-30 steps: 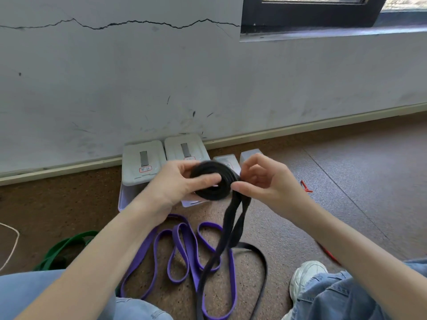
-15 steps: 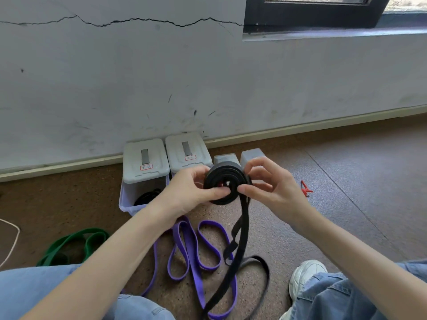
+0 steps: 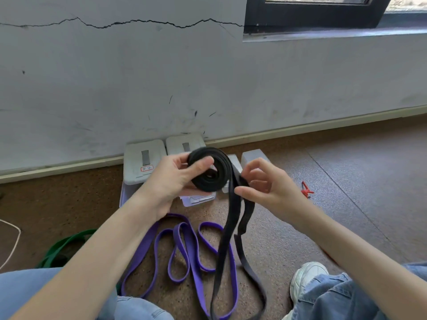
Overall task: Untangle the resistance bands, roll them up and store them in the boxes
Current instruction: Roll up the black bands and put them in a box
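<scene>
Above the floor, just in front of the boxes (image 3: 145, 162) by the wall, the left hand (image 3: 172, 181) is gripping the half-wound black band (image 3: 209, 173) (thumb across the coil's face), while the right hand (image 3: 269, 184) is pinching the loose tail just beside it. Rolling is under way; next, the hanging length probably needs feeding on flat, without twists. A purple band (image 3: 182, 245) is lying loose on the floor below.

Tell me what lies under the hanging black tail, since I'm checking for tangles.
The black band's loose tail drops from the right hand and crosses over the purple band on the floor. Whether they interlock there is hidden.
</scene>
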